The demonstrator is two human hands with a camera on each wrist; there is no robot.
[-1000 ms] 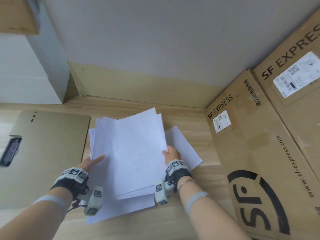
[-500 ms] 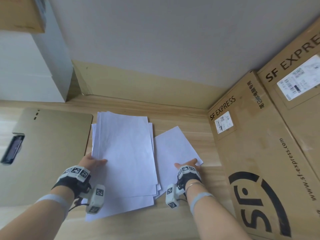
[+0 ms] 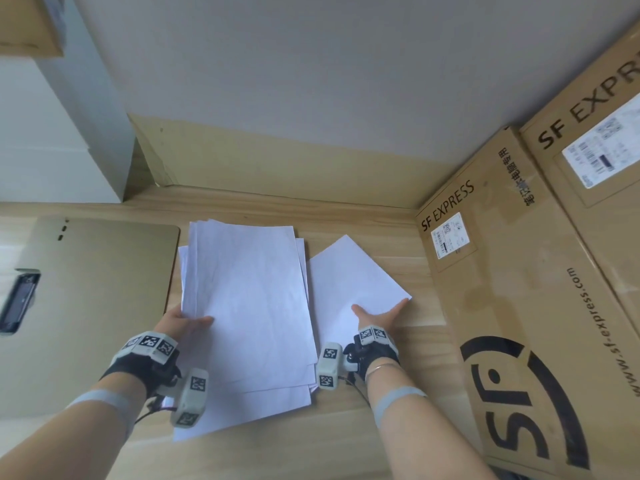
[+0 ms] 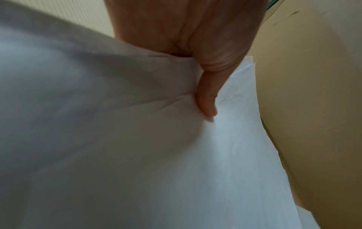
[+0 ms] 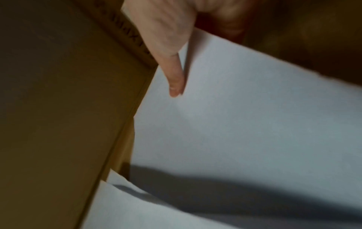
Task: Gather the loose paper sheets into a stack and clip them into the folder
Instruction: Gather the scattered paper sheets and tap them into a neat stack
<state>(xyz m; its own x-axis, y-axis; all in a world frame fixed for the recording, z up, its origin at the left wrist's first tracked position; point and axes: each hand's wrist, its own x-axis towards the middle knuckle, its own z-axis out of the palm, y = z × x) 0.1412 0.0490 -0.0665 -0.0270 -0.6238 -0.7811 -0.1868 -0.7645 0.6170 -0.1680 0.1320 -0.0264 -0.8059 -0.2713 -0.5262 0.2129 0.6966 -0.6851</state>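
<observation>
A rough stack of white paper sheets (image 3: 249,306) lies on the wooden table, its edges uneven. My left hand (image 3: 183,320) grips the stack's left edge, thumb on top (image 4: 207,106) and fingers hidden under the paper (image 4: 137,155). A single loose sheet (image 3: 353,278) lies skewed just right of the stack. My right hand (image 3: 377,317) holds its near edge, thumb pressed on top (image 5: 176,83), fingers along and beneath the edge. The tan folder (image 3: 97,289) lies flat at the left, its black clip (image 3: 19,299) at its left side.
Large SF Express cardboard boxes (image 3: 519,306) stand close along the right, next to the loose sheet. A wall with a tan skirting (image 3: 277,168) runs behind, and a white cabinet (image 3: 52,133) stands at the back left. Bare wood table (image 3: 329,445) shows near me.
My right hand left the stack's right edge and moved right onto the loose sheet. The upper sheets swung left and settled straighter on the stack. The left hand stayed at the left edge.
</observation>
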